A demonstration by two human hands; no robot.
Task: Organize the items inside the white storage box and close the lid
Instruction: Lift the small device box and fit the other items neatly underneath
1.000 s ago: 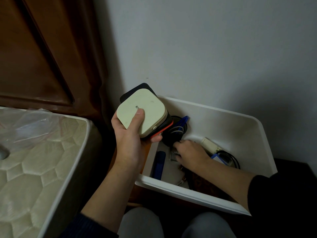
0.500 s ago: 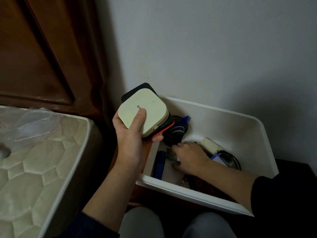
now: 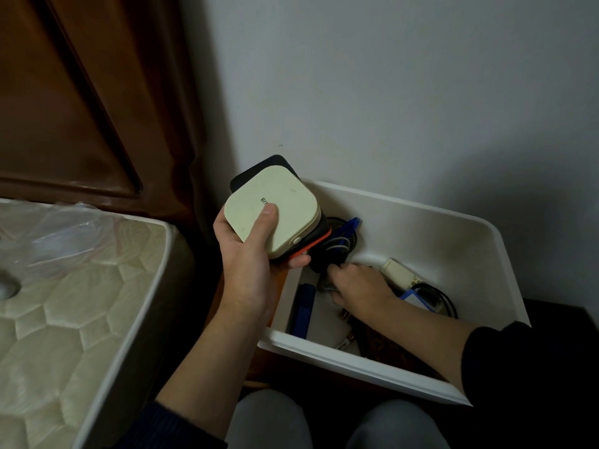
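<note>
The white storage box (image 3: 356,356) stands open against the wall, with no lid in view. My left hand (image 3: 249,270) grips a stack above the box's left rim: a cream square case (image 3: 285,202) on top, with black and orange-edged items under it. My right hand (image 3: 359,286) reaches down inside the box, fingers curled on a small dark item beside a black cable coil with blue wires (image 3: 340,241). Also inside lie a dark blue stick (image 3: 303,311), a cream plug (image 3: 400,273), a blue-edged card (image 3: 416,298) and a black cable (image 3: 444,299).
A quilted mattress (image 3: 64,335) with a clear plastic sheet (image 3: 55,234) fills the left. A dark wooden headboard (image 3: 81,102) rises behind it. A grey wall backs the box. My knees (image 3: 269,419) sit just below the box's front rim.
My right hand has shifted slightly inside the box, toward the cable coil. The left hand keeps the stack nearly still.
</note>
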